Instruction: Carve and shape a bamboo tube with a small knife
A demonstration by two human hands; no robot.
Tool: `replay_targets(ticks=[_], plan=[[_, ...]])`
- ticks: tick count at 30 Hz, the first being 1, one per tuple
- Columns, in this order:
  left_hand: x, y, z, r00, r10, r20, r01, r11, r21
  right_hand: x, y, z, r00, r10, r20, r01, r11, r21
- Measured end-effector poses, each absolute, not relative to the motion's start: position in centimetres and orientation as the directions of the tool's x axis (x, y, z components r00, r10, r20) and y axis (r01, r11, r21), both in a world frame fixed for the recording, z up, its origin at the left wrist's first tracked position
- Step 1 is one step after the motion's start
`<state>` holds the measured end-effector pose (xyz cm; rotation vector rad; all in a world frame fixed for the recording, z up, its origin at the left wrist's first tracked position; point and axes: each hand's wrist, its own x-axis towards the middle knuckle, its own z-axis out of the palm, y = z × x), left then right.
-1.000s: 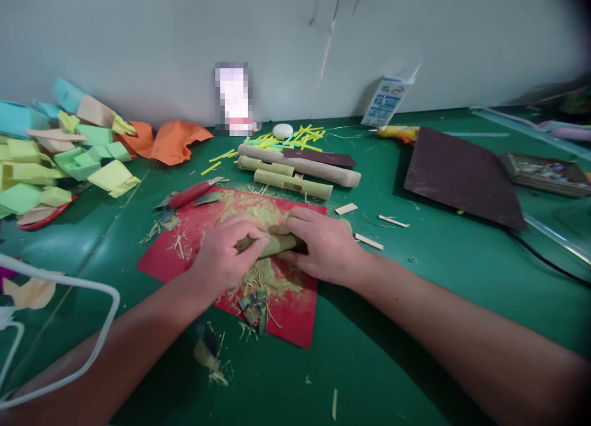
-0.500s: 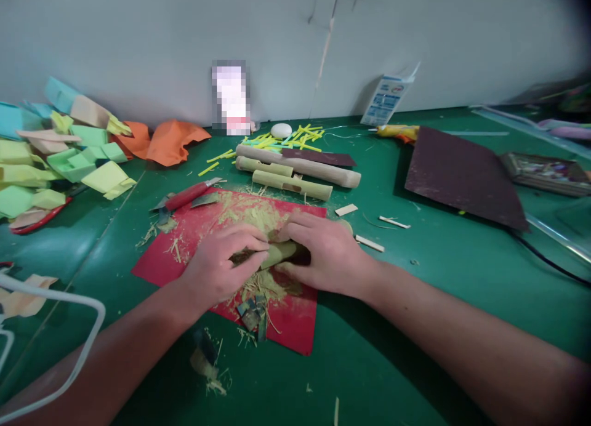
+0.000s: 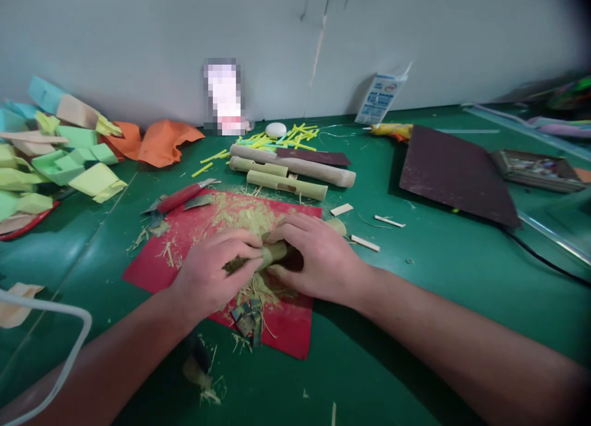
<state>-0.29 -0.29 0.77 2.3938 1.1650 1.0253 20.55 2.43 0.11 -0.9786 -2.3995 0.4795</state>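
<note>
Both hands are closed around a short green-yellow bamboo tube (image 3: 274,253), held over a red sheet (image 3: 295,327). My left hand (image 3: 219,267) pinches its left part between thumb and fingers. From the other side my right hand (image 3: 321,257) wraps the tube, whose pale end shows past the knuckles. Pale dust and shavings cover the sheet under the hands, and small dark scraps (image 3: 248,318) lie near its front edge. A red-handled knife (image 3: 184,196) rests at the sheet's upper left. Part of the tube is hidden by the fingers.
Behind the sheet lie two cut bamboo tubes (image 3: 287,184) and a longer wooden stick (image 3: 300,166), with yellow strips (image 3: 302,136) beyond. Folded papers (image 3: 76,158) and orange paper (image 3: 168,143) fill the left. A dark sandpaper sheet (image 3: 455,173) and a small tray (image 3: 538,170) stand right.
The whole view has shifted slightly, so things sit a little further left. Both hands keep their hold on the bamboo tube, with barely any change in the fingers.
</note>
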Motion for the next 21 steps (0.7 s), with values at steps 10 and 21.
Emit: replay_targets(ticks=[10,21], plan=[[0.09,-0.44,0.47,0.534,0.654,0.536,0.521,-0.754,0.400,20.73,2.72,0.25,-0.632,0.714,0.300,0.518,0.678,-0.521],[-0.07,-0.43,0.17,0.526,0.652,0.547,0.553,-0.750,0.362,20.65,2.84,0.33,-0.630,0.705,0.326,0.520,0.694,-0.498]])
